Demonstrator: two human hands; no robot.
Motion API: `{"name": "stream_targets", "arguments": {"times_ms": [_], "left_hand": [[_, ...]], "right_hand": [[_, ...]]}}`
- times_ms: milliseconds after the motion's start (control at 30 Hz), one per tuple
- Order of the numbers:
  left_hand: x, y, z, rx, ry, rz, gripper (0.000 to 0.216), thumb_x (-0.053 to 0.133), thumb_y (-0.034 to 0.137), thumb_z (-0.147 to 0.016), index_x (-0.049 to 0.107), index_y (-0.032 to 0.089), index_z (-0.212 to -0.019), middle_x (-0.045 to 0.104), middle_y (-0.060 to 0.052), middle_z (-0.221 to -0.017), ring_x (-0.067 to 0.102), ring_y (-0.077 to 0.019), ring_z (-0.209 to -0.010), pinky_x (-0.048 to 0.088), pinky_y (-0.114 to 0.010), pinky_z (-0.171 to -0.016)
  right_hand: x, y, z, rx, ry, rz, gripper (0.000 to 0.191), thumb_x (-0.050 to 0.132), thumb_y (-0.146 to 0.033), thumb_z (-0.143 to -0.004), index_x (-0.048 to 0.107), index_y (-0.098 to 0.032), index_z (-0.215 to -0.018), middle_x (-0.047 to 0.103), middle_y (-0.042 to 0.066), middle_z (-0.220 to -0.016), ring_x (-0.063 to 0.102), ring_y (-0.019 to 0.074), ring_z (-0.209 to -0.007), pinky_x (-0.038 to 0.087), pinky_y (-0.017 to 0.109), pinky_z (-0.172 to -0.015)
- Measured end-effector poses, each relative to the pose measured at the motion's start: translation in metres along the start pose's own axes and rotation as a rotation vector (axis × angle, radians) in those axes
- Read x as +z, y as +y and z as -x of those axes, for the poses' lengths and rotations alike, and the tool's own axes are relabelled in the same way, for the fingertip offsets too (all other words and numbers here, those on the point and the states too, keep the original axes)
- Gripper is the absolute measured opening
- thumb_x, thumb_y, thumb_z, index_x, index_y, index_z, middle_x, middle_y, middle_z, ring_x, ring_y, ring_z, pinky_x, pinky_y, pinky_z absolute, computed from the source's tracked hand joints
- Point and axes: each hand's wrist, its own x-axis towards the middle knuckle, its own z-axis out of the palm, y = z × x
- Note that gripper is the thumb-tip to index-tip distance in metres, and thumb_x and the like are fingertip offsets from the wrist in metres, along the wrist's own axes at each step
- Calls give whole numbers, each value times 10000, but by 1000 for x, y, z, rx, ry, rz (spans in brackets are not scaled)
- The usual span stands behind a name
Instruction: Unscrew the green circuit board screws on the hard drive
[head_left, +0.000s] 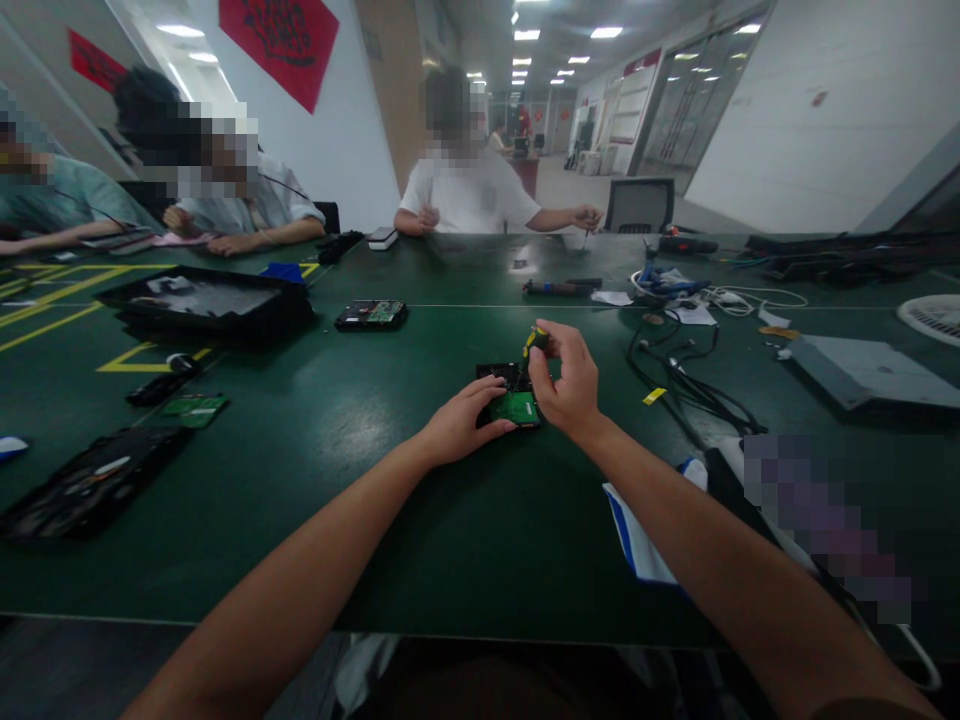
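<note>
A black hard drive (pixel 501 378) with a green circuit board (pixel 516 407) facing up lies on the dark green table (pixel 360 440) in front of me. My left hand (pixel 463 422) rests on its left edge, fingers curled around it. My right hand (pixel 570 378) is closed around the yellow and black handle of a small screwdriver (pixel 534 342), held upright with its tip down on the drive.
Another hard drive (pixel 371 315) lies further back, a black tray (pixel 202 305) to the left, a loose green board (pixel 193 408) and black parts (pixel 90 485) nearer left. Cables (pixel 690 385) and a grey case (pixel 862 370) lie to the right. Three people sit across the table.
</note>
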Motion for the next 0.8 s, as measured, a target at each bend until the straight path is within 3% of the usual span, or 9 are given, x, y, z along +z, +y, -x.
{"name": "stream_targets", "arguments": {"times_ms": [233, 400, 633, 800], "left_hand": [[1, -1, 0, 7, 0, -10, 627, 642, 572, -935, 540, 220, -1445, 484, -114, -1589, 405, -286, -1518, 363, -488, -1248], [0, 0, 1, -2, -3, -7, 631, 637, 577, -938, 538, 218, -1448, 482, -111, -1591, 408, -280, -1516, 369, -479, -1246], [-1, 2, 1, 0, -9, -7, 617, 637, 559, -944, 541, 213, -1445, 487, -118, -1585, 403, -282, -1519, 362, -486, -1250], [-1, 1, 1, -2, -4, 0, 618, 646, 564, -936, 542, 221, -1440, 479, -115, -1593, 413, -281, -1513, 371, -485, -1246]], "right_hand": [[-1, -2, -2, -28, 17, 12, 376, 625, -284, -956, 574, -278, -1328, 619, 92, -1180, 642, 240, -1023, 620, 424, -813], [-1, 0, -2, -45, -15, 21, 414, 546, -258, -986, 537, -274, -1399, 642, 98, -1224, 646, 254, -1082, 609, 460, -888], [-1, -1, -2, -23, 24, 26, 392, 639, -280, -945, 564, -280, -1330, 630, 94, -1207, 652, 245, -1020, 625, 424, -792], [0, 1, 0, -8, -8, -5, 404, 554, -251, -979, 517, -270, -1381, 650, 97, -1265, 686, 235, -1015, 615, 435, -863]]}}
